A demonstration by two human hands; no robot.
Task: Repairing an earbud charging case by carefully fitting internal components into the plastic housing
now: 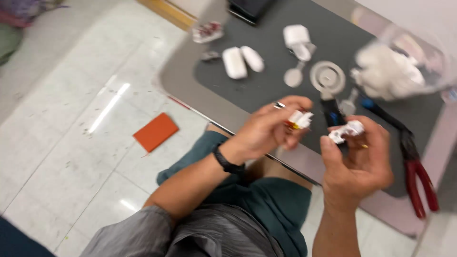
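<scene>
Head view: a small white plastic part with red and yellow bits is pinched in the fingers of the left hand, above the near edge of the bench; a second small white part is pinched by the fingers of the right hand, just beside the first but apart from it; red-handled pliers are seen on the dark mat to the right; a white ring-shaped piece and two white oblong casings are laid farther back; an orange card is seen on the floor.
</scene>
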